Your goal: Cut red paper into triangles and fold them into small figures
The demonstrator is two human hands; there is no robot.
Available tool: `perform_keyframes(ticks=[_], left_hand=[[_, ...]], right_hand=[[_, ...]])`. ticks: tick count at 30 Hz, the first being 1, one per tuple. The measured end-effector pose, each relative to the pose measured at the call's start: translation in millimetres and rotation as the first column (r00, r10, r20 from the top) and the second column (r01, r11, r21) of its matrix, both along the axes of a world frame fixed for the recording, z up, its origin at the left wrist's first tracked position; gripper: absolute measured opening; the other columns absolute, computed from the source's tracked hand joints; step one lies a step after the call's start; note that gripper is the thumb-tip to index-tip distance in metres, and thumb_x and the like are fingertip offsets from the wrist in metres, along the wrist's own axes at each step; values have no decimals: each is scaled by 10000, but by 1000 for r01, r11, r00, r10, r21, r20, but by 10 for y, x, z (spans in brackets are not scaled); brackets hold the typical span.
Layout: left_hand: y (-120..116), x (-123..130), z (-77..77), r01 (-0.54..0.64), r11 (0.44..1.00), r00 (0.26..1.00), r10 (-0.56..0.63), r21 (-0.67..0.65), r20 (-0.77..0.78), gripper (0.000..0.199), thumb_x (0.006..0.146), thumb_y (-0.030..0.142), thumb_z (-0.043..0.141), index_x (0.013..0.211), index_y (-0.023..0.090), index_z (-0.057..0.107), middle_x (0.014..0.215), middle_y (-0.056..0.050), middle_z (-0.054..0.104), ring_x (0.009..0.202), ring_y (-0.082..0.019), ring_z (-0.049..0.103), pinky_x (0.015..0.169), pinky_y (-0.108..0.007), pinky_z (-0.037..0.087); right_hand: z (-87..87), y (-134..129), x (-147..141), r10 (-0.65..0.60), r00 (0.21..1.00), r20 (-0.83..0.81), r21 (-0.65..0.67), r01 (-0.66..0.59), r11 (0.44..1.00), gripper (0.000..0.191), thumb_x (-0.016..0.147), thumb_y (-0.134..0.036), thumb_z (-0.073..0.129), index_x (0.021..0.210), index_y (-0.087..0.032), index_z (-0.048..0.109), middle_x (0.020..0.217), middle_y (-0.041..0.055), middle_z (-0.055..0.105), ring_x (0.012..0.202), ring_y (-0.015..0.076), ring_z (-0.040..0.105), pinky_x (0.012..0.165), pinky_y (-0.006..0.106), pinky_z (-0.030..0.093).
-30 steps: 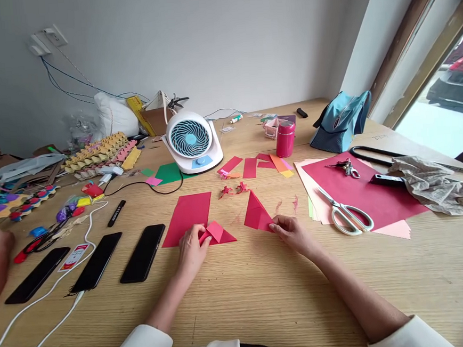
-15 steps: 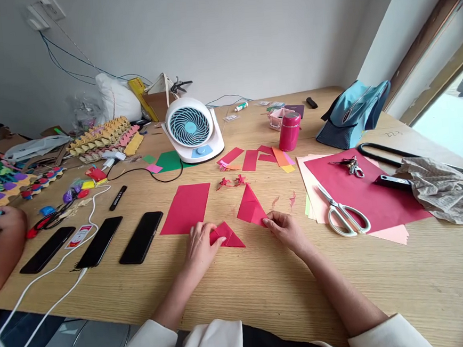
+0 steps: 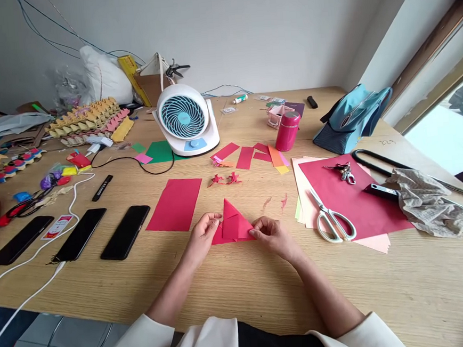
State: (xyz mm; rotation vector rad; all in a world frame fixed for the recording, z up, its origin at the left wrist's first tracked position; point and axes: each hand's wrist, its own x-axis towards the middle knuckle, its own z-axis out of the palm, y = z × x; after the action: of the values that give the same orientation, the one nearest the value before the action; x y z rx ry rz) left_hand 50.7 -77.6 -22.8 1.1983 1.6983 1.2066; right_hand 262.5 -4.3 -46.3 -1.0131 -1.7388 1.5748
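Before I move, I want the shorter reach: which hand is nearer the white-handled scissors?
The right hand is nearer, holding the right corner of the folded red paper, left of the scissors; the left hand is at the paper's left side, farther away.

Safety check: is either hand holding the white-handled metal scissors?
No: the scissors lie partly on the large red paper sheet; left hand and right hand hold folded red paper.
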Motion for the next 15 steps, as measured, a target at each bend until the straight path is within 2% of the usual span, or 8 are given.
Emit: perform_keyframes(ticks=[3,6,9,11,12,14,15], left_hand=[[-29,51,21,10,1000,992,-7,-23,130,376,886,535,526,1009,185,586,955,-60,708,918,-201,678,808,-302,528],[-4,68,-10,73,997,993,-71,-20,93,328,821,470,638,967,185,565,891,-45,704,836,-191,675,760,-293,532],[237,134,67,187,982,982,-188,-39,-5,234,828,374,625,950,185,560,854,-37,698,790,-175,674,729,-284,534],[463,200,219,244,970,965,-245,-18,-92,243,838,339,604,1024,187,566,862,-41,699,803,-184,685,750,-308,551],[541,212,303,243,970,960,-236,26,-149,298,830,322,613,1095,195,562,886,-44,705,834,-195,692,778,-329,561],[501,116,407,211,967,930,-154,143,-333,366,839,300,630,1195,236,575,1067,-68,700,1034,-238,668,919,-398,544],[349,-18,392,218,959,905,-128,183,-407,377,841,291,650,1211,259,589,1099,-71,694,1102,-269,643,983,-452,515]], right_hand=[[-26,-8,4,-2,1000,5,-34,2,999,306,767,-448,694,676,-188,560,660,0,580,567,109,446,522,247,321],[-44,-21,-6,-27,1000,-14,-53,26,998,290,754,-424,713,724,-196,538,624,-31,550,530,94,412,497,232,297],[-49,8,-7,-29,993,-115,-118,15,993,357,742,-472,724,886,-216,522,628,-49,557,513,98,435,487,225,321],[-52,71,23,-53,986,-159,-128,33,991,401,744,-518,720,932,-214,537,628,-44,559,521,106,459,494,230,347],[-55,115,50,-84,983,-161,-116,66,991,406,747,-536,714,923,-208,551,630,-38,558,530,109,470,500,233,357],[-67,221,128,-182,974,-139,-68,174,982,410,754,-568,692,883,-201,564,641,-27,561,544,114,488,510,238,371],[-77,276,174,-236,963,-131,-49,231,972,417,756,-581,678,881,-201,560,640,-26,561,542,117,492,510,242,374]])
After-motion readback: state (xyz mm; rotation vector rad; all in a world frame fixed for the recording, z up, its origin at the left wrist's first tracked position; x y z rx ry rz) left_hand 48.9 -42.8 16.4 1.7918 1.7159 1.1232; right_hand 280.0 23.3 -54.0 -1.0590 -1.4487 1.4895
